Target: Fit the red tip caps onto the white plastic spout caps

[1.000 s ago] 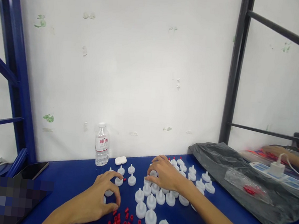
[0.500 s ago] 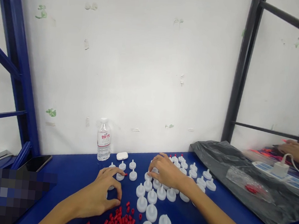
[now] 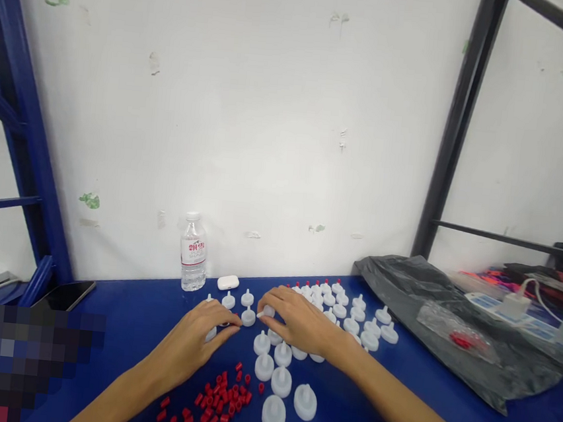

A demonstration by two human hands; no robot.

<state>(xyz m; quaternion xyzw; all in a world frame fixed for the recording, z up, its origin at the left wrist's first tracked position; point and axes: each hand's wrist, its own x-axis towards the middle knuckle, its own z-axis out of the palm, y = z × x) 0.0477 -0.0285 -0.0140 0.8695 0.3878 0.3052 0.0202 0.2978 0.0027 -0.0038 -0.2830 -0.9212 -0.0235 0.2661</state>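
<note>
My left hand (image 3: 194, 338) is closed, thumb and index fingertips together, with a bit of a small red cap (image 3: 237, 315) showing at the tips. Facing it, my right hand (image 3: 296, 315) grips a white nozzle lid (image 3: 267, 311) that is tilted, its spout toward the left. Several more white nozzle lids (image 3: 281, 381) stand spout-up below and right of that hand. At the back, a row of lids (image 3: 325, 287) has red caps on the spouts. Loose red caps (image 3: 221, 401) lie in a pile nearer me. My left hand partly hides a few lids behind it.
A water bottle (image 3: 193, 253) and a white case (image 3: 228, 283) stand by the wall. A dark grey plastic bag (image 3: 475, 369) bears a clear bag (image 3: 459, 331) of red pieces. Power strips (image 3: 494, 307) lie at right, a phone (image 3: 74, 300) at left. Another person's hand shows at the far right edge.
My right hand has lifted a white nozzle lid from the group and moved left with it. My left thumb has closed against the index finger at the red cap. The view has shifted slightly.
</note>
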